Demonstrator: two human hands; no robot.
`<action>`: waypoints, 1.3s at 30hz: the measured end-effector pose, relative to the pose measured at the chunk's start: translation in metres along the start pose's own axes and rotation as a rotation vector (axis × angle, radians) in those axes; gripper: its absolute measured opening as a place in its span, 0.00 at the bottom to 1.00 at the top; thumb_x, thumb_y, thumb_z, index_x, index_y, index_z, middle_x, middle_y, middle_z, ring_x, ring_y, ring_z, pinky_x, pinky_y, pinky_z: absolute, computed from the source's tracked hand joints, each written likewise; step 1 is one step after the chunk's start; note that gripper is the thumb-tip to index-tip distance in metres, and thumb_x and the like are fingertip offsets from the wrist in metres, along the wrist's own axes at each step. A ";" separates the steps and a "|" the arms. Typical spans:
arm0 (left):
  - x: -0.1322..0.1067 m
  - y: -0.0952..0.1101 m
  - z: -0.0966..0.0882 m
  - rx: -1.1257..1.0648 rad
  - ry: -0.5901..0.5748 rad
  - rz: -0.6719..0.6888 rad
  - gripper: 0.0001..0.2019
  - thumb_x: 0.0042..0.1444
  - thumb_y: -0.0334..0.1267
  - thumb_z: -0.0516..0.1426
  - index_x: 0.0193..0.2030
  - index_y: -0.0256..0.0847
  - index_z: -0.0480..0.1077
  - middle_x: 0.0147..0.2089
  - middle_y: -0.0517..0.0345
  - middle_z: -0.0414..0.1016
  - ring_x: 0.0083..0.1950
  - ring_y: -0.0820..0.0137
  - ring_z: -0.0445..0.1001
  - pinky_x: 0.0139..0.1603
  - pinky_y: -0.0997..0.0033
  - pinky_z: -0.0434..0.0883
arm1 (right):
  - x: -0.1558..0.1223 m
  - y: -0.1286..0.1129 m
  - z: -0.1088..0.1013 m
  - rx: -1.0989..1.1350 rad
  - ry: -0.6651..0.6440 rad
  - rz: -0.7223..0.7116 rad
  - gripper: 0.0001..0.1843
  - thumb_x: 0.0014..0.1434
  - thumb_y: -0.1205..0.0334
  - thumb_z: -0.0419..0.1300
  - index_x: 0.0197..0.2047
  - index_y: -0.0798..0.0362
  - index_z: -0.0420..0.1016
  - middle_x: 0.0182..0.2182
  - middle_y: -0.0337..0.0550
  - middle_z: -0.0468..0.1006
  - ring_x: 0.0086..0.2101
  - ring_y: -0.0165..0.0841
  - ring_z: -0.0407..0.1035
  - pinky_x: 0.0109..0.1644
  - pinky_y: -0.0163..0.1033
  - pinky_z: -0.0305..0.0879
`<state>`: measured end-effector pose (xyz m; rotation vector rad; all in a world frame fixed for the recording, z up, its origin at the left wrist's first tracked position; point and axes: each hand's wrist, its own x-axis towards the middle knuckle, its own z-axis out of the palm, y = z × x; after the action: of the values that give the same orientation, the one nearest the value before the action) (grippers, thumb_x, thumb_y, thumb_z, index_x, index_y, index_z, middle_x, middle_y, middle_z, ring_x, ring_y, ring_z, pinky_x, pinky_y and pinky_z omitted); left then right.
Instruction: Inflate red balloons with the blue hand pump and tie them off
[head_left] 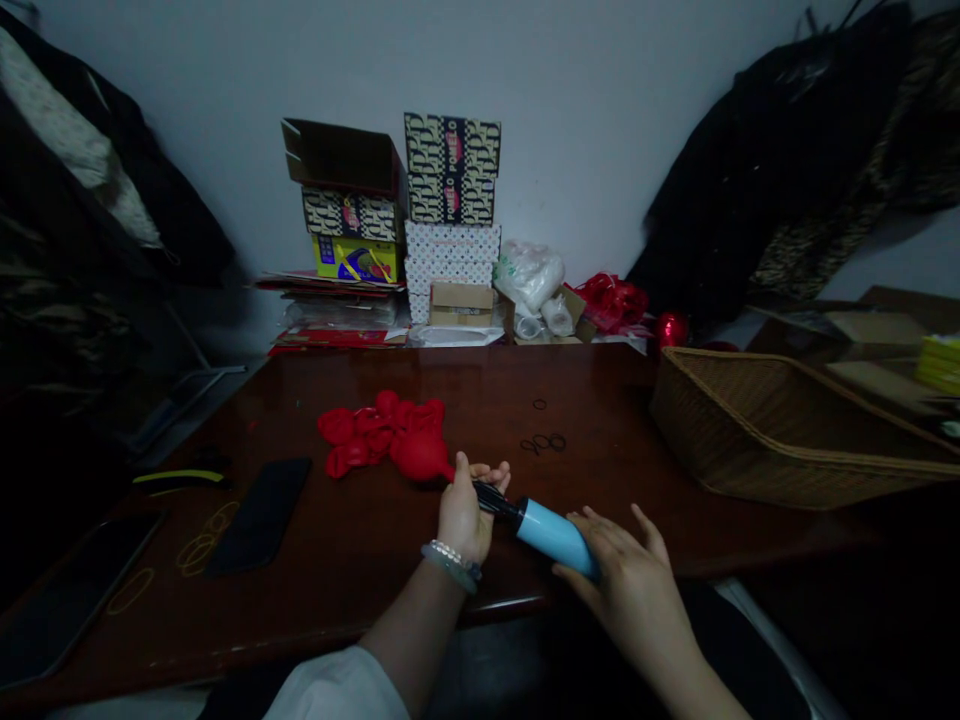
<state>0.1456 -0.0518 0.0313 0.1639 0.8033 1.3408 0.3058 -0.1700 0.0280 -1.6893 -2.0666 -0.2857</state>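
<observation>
A blue balloon pump [556, 533] with a black ribbed front end lies slantwise over the table's near edge. My left hand [466, 505] is closed at that black end, with the neck of a partly filled red balloon [421, 453] at its fingers. Beyond that hand, a bunch of small red balloons [356, 438] rests on the table and touches the larger one. My right hand [630, 575] grips the rear of the blue barrel; its index finger is lifted away. Several black rubber bands [553, 442] lie on the tabletop past the pump.
On the left are a dark phone [262, 515], a larger dark tablet-like device [82, 585], yellow rubber bands [201, 545] and a yellow-edged tool [181, 480]. A wicker basket [750, 430] stands right. Stacked boxes [452, 255] and plastic bags [532, 275] line the wall.
</observation>
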 end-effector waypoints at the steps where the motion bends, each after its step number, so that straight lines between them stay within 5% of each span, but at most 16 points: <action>1: 0.001 0.002 0.001 0.024 -0.004 0.014 0.19 0.62 0.46 0.52 0.25 0.35 0.65 0.21 0.51 0.71 0.35 0.62 0.80 0.49 0.58 0.74 | 0.001 -0.002 0.001 0.009 -0.004 0.009 0.22 0.56 0.54 0.62 0.52 0.51 0.69 0.46 0.49 0.79 0.52 0.45 0.70 0.65 0.64 0.39; 5: 0.009 0.015 0.005 0.090 -0.003 0.116 0.21 0.61 0.48 0.53 0.22 0.35 0.64 0.17 0.54 0.68 0.27 0.65 0.78 0.47 0.56 0.75 | 0.014 -0.013 0.005 0.065 0.001 0.027 0.22 0.54 0.55 0.63 0.51 0.52 0.70 0.45 0.49 0.79 0.54 0.48 0.67 0.65 0.67 0.29; 10: 0.018 0.027 0.006 0.075 0.018 0.196 0.20 0.61 0.48 0.53 0.23 0.36 0.64 0.18 0.56 0.69 0.28 0.66 0.78 0.48 0.55 0.74 | 0.036 -0.021 0.020 0.093 0.071 -0.018 0.23 0.55 0.57 0.62 0.53 0.54 0.68 0.48 0.50 0.78 0.55 0.47 0.66 0.66 0.67 0.30; 15: 0.026 0.029 0.008 0.069 0.000 0.145 0.21 0.62 0.47 0.52 0.21 0.36 0.62 0.17 0.58 0.66 0.25 0.69 0.75 0.46 0.53 0.75 | 0.039 -0.025 0.025 0.073 0.081 0.003 0.19 0.54 0.55 0.63 0.47 0.55 0.71 0.43 0.48 0.79 0.54 0.47 0.67 0.66 0.66 0.33; 26: 0.042 0.059 0.003 -0.009 0.045 0.110 0.20 0.64 0.45 0.50 0.22 0.38 0.60 0.17 0.61 0.63 0.23 0.73 0.70 0.48 0.55 0.74 | 0.025 -0.011 0.006 0.065 0.013 -0.010 0.21 0.53 0.53 0.63 0.49 0.51 0.72 0.44 0.46 0.80 0.55 0.48 0.66 0.65 0.69 0.31; 39: 0.034 0.038 -0.003 0.100 -0.116 0.106 0.15 0.63 0.39 0.49 0.31 0.30 0.70 0.24 0.45 0.75 0.38 0.59 0.80 0.49 0.57 0.72 | 0.021 0.001 0.022 0.097 0.060 -0.021 0.22 0.54 0.56 0.64 0.51 0.54 0.69 0.46 0.49 0.79 0.51 0.44 0.70 0.66 0.66 0.36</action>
<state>0.1136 -0.0115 0.0354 0.3637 0.7724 1.3779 0.2988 -0.1417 0.0190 -1.5835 -2.0226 -0.2357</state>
